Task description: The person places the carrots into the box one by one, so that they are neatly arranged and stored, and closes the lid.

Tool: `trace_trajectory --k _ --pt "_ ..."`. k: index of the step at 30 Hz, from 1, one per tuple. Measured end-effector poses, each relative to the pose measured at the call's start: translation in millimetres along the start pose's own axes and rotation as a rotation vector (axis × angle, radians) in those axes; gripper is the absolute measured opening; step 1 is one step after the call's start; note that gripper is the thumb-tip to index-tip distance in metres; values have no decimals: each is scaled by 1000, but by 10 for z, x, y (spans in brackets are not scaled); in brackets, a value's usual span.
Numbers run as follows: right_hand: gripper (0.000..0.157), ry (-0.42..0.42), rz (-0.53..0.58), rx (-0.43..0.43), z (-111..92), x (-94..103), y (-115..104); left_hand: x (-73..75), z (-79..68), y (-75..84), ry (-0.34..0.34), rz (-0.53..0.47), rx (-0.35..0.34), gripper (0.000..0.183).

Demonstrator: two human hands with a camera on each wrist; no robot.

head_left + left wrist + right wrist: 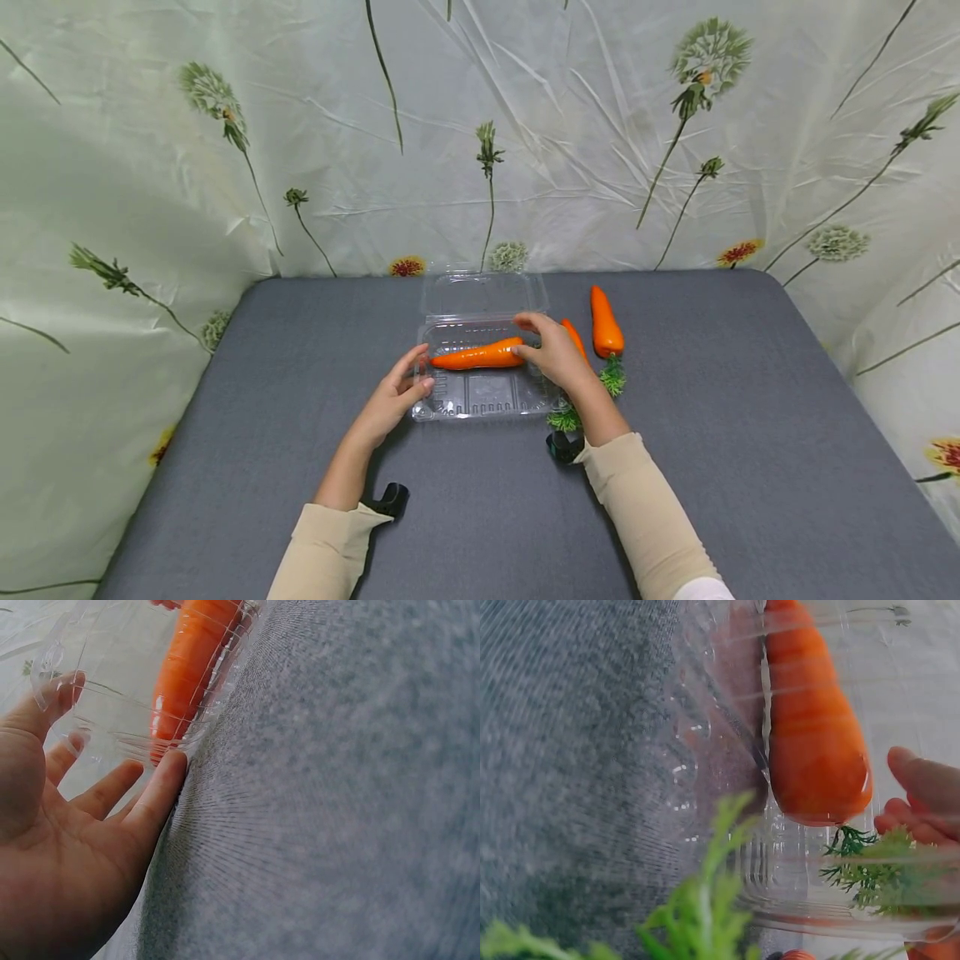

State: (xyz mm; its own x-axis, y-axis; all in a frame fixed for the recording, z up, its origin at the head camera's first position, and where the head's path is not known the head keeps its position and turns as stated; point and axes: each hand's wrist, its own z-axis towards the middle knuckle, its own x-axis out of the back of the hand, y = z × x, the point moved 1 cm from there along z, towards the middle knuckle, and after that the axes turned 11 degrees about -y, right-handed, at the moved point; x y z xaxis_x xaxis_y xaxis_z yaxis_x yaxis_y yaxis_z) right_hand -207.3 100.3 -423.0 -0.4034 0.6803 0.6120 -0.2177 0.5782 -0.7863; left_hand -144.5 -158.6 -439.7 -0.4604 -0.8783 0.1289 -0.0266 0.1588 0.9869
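Observation:
A clear plastic clamshell container lies on the table, its lid folded back to the far side. Inside rests an orange carrot, thin tip to the left and thick end to the right. My left hand touches the container's left side with thumb and fingers spread. Over the right part of the container, my right hand hovers by the carrot's thick end. In the right wrist view its fingertips appear apart from the carrot, near its green leaves.
Right of the container lies another carrot with green leaves. A further carrot is partly hidden behind my right hand. The grey table meets a floral cloth at the back. Black wrist straps show at both sleeves.

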Motion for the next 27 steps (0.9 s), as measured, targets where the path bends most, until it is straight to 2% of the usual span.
trace_trajectory --k 5,8,11,16,18,22,27 --pt "50 52 94 32 -21 -13 16 1 0 -8 0 -10 8 58" --pt "49 125 180 63 -44 -23 26 -1 2 -19 -3 -19 1 58" --pt "48 212 264 130 -70 -27 29 -3 0 -26 -5 -26 -4 57" --pt "46 293 369 232 -215 49 -164 7 5 -66 -5 -29 -13 58" --pt "46 313 394 249 -279 93 -252 26 27 -137 -3 -33 -20 58" --pt "49 364 419 243 -343 151 -274 65 75 -294 1 -41 -25 58" --pt "51 421 400 232 -412 222 -240 69 89 -325 13 -34 -34 58"
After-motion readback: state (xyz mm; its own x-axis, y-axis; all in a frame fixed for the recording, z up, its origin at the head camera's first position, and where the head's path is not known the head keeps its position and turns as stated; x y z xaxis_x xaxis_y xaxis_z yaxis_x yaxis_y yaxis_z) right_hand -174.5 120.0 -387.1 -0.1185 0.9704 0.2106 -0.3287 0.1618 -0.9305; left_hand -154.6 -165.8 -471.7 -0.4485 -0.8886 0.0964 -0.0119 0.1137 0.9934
